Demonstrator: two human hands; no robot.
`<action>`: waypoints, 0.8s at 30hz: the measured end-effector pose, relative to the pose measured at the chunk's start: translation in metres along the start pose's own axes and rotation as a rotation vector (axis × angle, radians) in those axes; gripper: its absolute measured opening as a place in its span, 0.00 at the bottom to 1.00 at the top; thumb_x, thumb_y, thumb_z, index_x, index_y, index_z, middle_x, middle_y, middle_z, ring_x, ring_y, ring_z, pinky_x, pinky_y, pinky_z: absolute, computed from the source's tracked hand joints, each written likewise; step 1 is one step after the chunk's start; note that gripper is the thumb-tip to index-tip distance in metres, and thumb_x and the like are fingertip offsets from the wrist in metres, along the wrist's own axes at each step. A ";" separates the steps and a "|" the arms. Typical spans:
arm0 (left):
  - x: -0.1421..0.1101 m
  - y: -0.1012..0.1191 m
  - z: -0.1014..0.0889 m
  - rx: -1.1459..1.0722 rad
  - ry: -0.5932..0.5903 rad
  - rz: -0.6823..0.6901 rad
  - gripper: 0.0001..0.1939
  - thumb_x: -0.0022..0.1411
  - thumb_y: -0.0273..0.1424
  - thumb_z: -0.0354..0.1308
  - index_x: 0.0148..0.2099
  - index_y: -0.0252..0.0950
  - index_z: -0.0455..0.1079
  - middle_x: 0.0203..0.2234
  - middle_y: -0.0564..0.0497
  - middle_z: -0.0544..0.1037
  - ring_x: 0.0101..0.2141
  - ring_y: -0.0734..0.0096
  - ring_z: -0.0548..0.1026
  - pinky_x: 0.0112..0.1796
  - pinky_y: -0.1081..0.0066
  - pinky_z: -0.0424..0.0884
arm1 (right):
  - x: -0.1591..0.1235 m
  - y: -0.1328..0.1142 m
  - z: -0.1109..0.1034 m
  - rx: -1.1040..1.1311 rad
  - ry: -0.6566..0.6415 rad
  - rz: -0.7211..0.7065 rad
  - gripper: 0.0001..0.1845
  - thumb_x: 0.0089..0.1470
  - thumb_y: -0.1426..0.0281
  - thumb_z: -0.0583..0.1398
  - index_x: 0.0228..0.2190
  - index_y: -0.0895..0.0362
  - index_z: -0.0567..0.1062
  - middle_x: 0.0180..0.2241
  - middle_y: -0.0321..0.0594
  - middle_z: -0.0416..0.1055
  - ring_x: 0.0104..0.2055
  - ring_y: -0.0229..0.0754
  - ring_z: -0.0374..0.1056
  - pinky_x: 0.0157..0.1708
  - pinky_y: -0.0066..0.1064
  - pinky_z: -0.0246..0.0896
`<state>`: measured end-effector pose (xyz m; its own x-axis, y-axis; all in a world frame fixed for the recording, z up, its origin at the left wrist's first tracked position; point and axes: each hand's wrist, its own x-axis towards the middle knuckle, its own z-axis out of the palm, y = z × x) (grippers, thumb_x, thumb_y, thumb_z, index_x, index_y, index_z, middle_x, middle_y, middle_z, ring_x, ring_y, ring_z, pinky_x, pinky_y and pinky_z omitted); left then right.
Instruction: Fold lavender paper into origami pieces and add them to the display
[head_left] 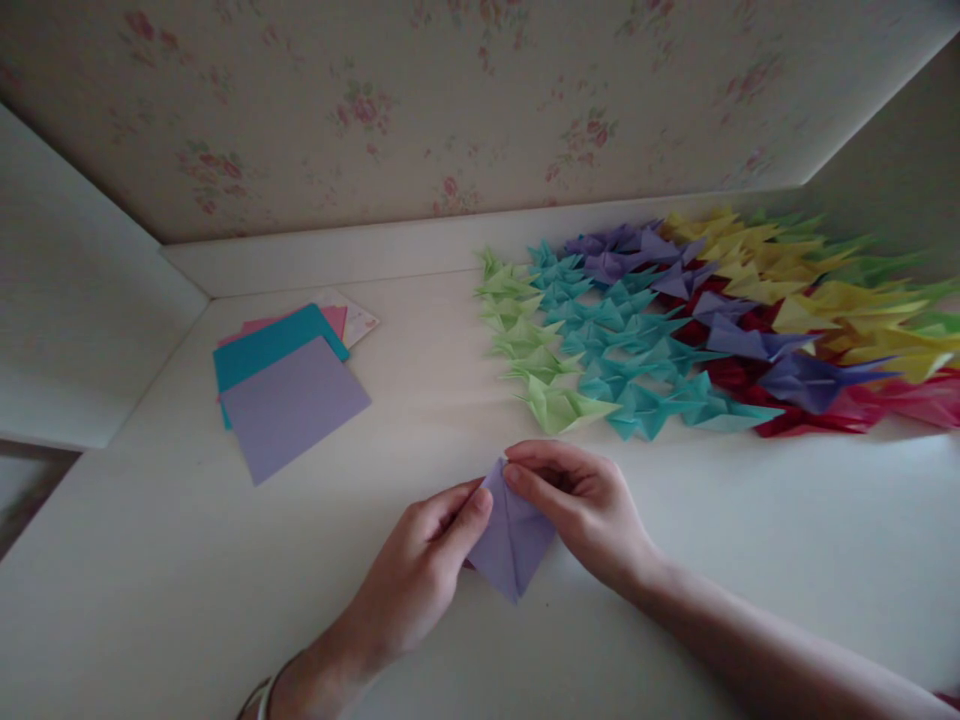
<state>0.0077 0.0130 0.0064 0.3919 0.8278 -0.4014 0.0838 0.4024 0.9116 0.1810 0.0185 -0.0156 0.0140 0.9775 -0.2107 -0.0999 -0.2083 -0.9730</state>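
Observation:
A folded piece of lavender origami paper (511, 545) is held between both hands just above the white table, its lower point toward me and a crease running down its middle. My left hand (427, 565) is closed on its left edge, thumb on top and fingers behind. With thumb and index finger, my right hand (581, 500) pinches the paper near its top corner. Part of the right side lies hidden behind the right fingers.
Flat lavender (300, 405) and teal (274, 345) sheets lie at the left, over pink paper. Rows of folded paper cranes in green (562, 403), teal (645, 405), purple (814, 378), red and yellow (847, 310) cover the back right. A floral wall (450, 110) rises behind the white table (405, 360).

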 end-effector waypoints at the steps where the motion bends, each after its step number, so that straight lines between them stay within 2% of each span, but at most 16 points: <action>1: -0.001 0.000 0.000 -0.039 -0.013 -0.011 0.17 0.69 0.41 0.54 0.42 0.35 0.78 0.29 0.51 0.78 0.31 0.70 0.71 0.34 0.74 0.69 | 0.001 -0.002 -0.001 0.009 0.011 0.006 0.10 0.48 0.64 0.69 0.33 0.55 0.82 0.28 0.38 0.80 0.29 0.40 0.74 0.26 0.27 0.68; 3: -0.002 0.001 0.000 -0.115 -0.059 -0.039 0.18 0.69 0.42 0.53 0.43 0.35 0.78 0.31 0.50 0.78 0.31 0.69 0.73 0.34 0.72 0.71 | 0.002 -0.005 -0.002 0.030 0.014 0.020 0.11 0.47 0.63 0.69 0.33 0.55 0.82 0.28 0.39 0.80 0.28 0.40 0.74 0.26 0.27 0.67; 5: -0.004 0.002 0.000 -0.148 -0.101 -0.053 0.18 0.68 0.43 0.54 0.49 0.37 0.76 0.35 0.48 0.79 0.33 0.66 0.75 0.34 0.71 0.74 | 0.003 -0.008 -0.003 0.048 0.009 0.034 0.12 0.46 0.63 0.70 0.33 0.55 0.82 0.28 0.39 0.81 0.28 0.40 0.73 0.25 0.27 0.66; 8: -0.006 0.003 0.000 -0.124 -0.108 -0.042 0.21 0.69 0.44 0.53 0.57 0.39 0.72 0.41 0.46 0.80 0.37 0.62 0.77 0.33 0.69 0.76 | 0.004 -0.010 -0.004 0.073 -0.001 0.056 0.12 0.45 0.63 0.70 0.32 0.56 0.82 0.27 0.39 0.80 0.27 0.39 0.73 0.24 0.27 0.65; 13: -0.007 0.006 -0.004 -0.130 -0.117 -0.045 0.23 0.69 0.44 0.52 0.61 0.40 0.69 0.42 0.47 0.81 0.39 0.62 0.79 0.39 0.65 0.79 | 0.008 -0.008 -0.008 0.108 0.031 0.063 0.11 0.44 0.63 0.71 0.30 0.55 0.82 0.27 0.37 0.80 0.27 0.38 0.72 0.26 0.26 0.64; 16: -0.006 0.009 -0.008 -0.079 0.009 -0.040 0.22 0.68 0.42 0.56 0.59 0.37 0.71 0.37 0.48 0.83 0.36 0.64 0.81 0.38 0.68 0.79 | 0.013 -0.007 -0.011 0.082 0.097 0.023 0.12 0.44 0.61 0.71 0.30 0.55 0.82 0.28 0.38 0.80 0.28 0.39 0.72 0.26 0.28 0.64; 19: -0.004 0.009 -0.011 0.015 0.163 -0.004 0.18 0.65 0.40 0.59 0.52 0.34 0.75 0.32 0.49 0.84 0.33 0.66 0.81 0.35 0.72 0.79 | 0.016 -0.006 -0.013 0.044 0.141 -0.018 0.12 0.45 0.61 0.71 0.30 0.55 0.82 0.28 0.39 0.80 0.28 0.40 0.72 0.26 0.28 0.65; 24: -0.005 0.004 -0.010 0.352 0.265 0.163 0.13 0.67 0.38 0.56 0.48 0.39 0.76 0.31 0.51 0.84 0.32 0.66 0.81 0.34 0.74 0.76 | 0.016 -0.005 -0.014 0.012 0.155 -0.040 0.10 0.46 0.62 0.70 0.30 0.55 0.82 0.28 0.39 0.79 0.29 0.40 0.72 0.26 0.28 0.64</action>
<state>-0.0025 0.0148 0.0112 0.1817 0.9590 -0.2173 0.3641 0.1396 0.9208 0.1954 0.0351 -0.0154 0.1712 0.9678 -0.1847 -0.1079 -0.1680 -0.9799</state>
